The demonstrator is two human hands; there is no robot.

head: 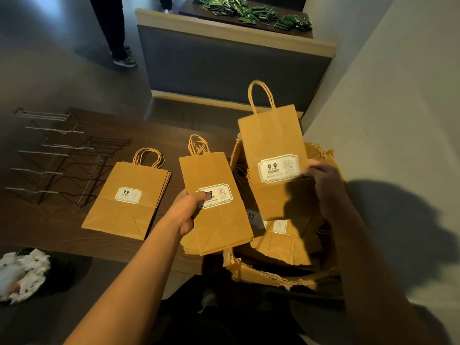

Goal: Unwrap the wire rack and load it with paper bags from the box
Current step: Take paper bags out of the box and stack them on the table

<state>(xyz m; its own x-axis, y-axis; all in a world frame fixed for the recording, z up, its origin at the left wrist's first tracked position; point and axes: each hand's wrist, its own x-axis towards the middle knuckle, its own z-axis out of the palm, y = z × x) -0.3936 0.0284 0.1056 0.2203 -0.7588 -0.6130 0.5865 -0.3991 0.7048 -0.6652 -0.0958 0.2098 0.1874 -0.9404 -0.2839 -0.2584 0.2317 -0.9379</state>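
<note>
Forearms: both reach in from the bottom edge, bare, over dark trousers and a shoe down below.
Left hand (189, 207): gripping a flat stack of paper bags (216, 205), thumb pressed on top across the printed label, fingers tucked underneath out of sight.
Held stack: its near end hangs past the table edge; long axis runs away from the camera, twisted handles pointing to the far side, folded bottoms toward us.
Right hand (323, 185): pinching a single bag (272, 160) by its lower right edge, fingers curled round the paper.
Single bag: lifted upright above the box, handle loop pointing up and away, label facing the camera.
Box (268, 275): torn-open cardboard at the table's right end, ragged flaps all round; inside, more flat paper bags lie layered, labels showing.
Second pile (128, 197): a stack of bags lying flat on the table (62, 227), just left of the held stack, handles to the far side too.
Wire rack (59, 158): bare and unwrapped, resting on the table's left end, beside the pile; no bags in it yet.
Bin (25, 272): dark, at the lower left, stuffed with crumpled white wrapping.
Background: a bench seat beyond the table, green packets on a farther table, a person's legs on the floor.
</note>
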